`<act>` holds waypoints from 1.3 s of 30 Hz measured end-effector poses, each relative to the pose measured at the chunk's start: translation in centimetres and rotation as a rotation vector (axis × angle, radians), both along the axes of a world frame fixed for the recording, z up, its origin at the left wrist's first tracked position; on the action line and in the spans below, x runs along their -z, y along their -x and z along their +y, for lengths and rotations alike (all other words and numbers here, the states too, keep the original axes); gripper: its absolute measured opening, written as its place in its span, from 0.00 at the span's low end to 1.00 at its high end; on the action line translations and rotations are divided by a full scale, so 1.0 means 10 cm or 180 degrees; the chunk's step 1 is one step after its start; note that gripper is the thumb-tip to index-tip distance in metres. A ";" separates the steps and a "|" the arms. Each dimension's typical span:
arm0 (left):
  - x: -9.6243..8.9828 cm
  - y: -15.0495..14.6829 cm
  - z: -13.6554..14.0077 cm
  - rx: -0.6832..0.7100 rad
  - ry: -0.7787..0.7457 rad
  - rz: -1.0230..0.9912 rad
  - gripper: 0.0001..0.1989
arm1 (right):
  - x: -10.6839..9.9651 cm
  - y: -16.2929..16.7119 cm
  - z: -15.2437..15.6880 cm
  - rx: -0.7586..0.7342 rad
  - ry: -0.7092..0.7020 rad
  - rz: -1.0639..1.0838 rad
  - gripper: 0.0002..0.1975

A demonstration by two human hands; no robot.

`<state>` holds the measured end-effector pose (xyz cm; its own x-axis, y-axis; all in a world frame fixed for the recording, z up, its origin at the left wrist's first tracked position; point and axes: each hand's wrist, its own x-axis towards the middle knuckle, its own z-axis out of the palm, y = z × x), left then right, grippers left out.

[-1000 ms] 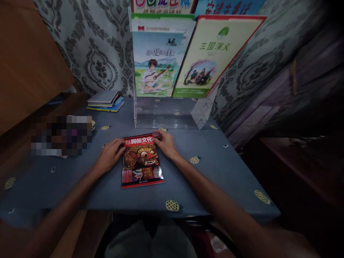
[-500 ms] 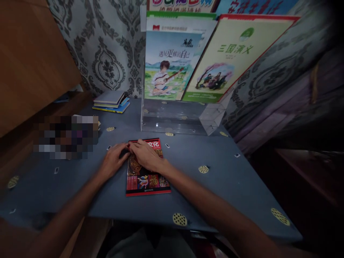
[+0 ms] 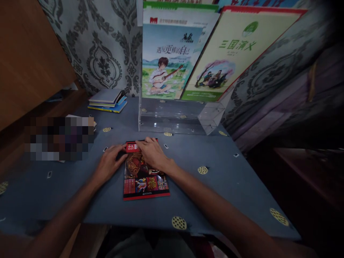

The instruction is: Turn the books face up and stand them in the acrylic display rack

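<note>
A red and black book (image 3: pixel 146 188) with Chinese characters and picture panels on its cover lies closed and flat on the table. At its upper left edge is my left hand (image 3: pixel 109 160), thumb and fingers apart, fingertips touching the edge. Across the upper right of the cover rests my right hand (image 3: pixel 153 153), its fingers stretched out and hiding part of the title. Neither hand grips the book.
Behind the book stands a clear acrylic rack (image 3: pixel 172 123) holding a blue book (image 3: pixel 168 61) and a green book (image 3: pixel 223 53). A stack of books (image 3: pixel 107 99) sits at the back left. Nearer, a pixelated item (image 3: pixel 63 138) lies on the patterned tablecloth (image 3: pixel 215 200).
My right hand has slid right over the cover and away from my left hand, uncovering the left part of the title. The view has shifted slightly.
</note>
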<state>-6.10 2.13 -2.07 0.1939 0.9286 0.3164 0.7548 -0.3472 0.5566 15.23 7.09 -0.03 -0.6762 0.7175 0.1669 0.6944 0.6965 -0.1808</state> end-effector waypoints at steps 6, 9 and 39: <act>-0.01 0.00 -0.01 -0.0015 -0.0011 0.0040 0.10 | 0.00 -0.43 0.04 0.0427 0.0062 0.0107 0.12; -0.01 0.00 -0.01 0.0014 -0.0025 0.0015 0.11 | 0.04 -0.61 0.06 0.0561 0.0174 0.0351 0.13; -0.15 -0.87 0.29 0.1071 -0.0309 0.1454 0.21 | 0.38 -0.82 0.30 0.0400 0.0850 0.2250 0.32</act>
